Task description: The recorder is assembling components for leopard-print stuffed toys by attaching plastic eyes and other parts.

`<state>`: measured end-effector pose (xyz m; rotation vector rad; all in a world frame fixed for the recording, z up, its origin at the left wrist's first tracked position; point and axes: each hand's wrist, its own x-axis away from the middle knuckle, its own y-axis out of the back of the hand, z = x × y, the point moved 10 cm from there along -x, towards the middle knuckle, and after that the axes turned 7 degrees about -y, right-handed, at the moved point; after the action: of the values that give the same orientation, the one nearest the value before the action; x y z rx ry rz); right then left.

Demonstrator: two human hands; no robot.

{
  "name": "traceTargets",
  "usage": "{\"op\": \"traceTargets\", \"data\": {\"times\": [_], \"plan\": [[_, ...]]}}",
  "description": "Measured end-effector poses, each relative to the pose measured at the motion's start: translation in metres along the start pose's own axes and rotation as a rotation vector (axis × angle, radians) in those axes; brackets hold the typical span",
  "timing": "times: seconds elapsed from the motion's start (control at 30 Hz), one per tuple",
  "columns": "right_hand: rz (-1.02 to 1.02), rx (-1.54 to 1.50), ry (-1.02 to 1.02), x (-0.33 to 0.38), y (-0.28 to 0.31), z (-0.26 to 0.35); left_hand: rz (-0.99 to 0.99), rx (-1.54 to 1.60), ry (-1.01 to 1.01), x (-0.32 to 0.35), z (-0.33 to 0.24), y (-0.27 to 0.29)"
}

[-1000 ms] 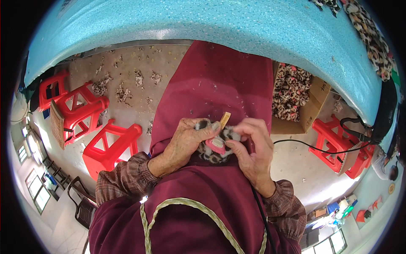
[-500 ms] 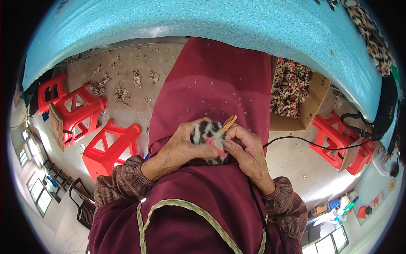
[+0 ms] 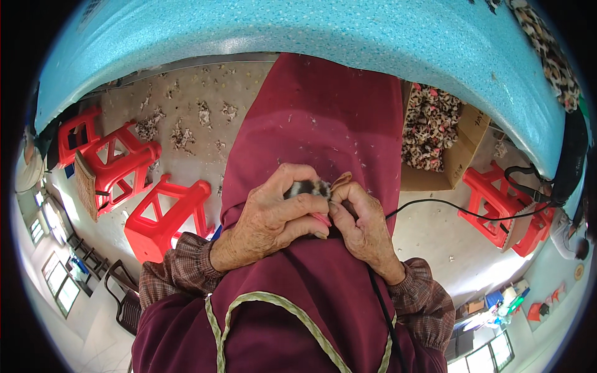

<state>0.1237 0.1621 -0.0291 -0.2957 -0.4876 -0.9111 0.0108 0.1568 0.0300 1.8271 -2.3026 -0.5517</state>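
Between my hands, above the lap of a maroon apron (image 3: 305, 118), is a small plush piece (image 3: 309, 188) with black, white and brown fur and a bit of pink. My left hand (image 3: 273, 211) wraps around it from the left, fingers bent over its front, covering most of it. My right hand (image 3: 360, 227) pinches at its right side, thumb against bent forefinger. A narrow tan-brown piece (image 3: 341, 180) sticks up beside the right fingertips; whether it belongs to the plush or is separate, I cannot tell.
A speckled blue tabletop (image 3: 249, 31) curves across the front, spotted plush fabric (image 3: 544, 50) at its right. Below, a cardboard box (image 3: 463, 146) holds many spotted pieces. Red stools (image 3: 168, 217) stand on both sides. A black cable (image 3: 448, 202) runs rightward; scraps (image 3: 181, 137) litter the floor.
My left hand has closed further over the plush piece, hiding much of its fur and pink part. The tan-brown piece has turned and looks darker. My right hand stays nearly in place.
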Motion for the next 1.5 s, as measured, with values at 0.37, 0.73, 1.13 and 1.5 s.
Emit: {"op": "traceTargets", "data": {"times": [0.37,0.73,1.13,1.5], "plan": [[0.028,-0.175,-0.09,-0.002,-0.001,-0.019,0.03,0.006,-0.033,0.005,0.005,0.001],[0.035,0.292,0.226,-0.001,-0.007,0.036,-0.096,0.042,0.275,0.012,0.029,0.004],[-0.147,0.284,0.291,0.009,0.006,0.034,-0.172,-0.234,0.111,0.017,-0.001,0.023],[-0.177,0.399,0.384,0.019,0.001,0.043,-0.117,0.458,0.746,0.058,0.067,-0.026]]}}
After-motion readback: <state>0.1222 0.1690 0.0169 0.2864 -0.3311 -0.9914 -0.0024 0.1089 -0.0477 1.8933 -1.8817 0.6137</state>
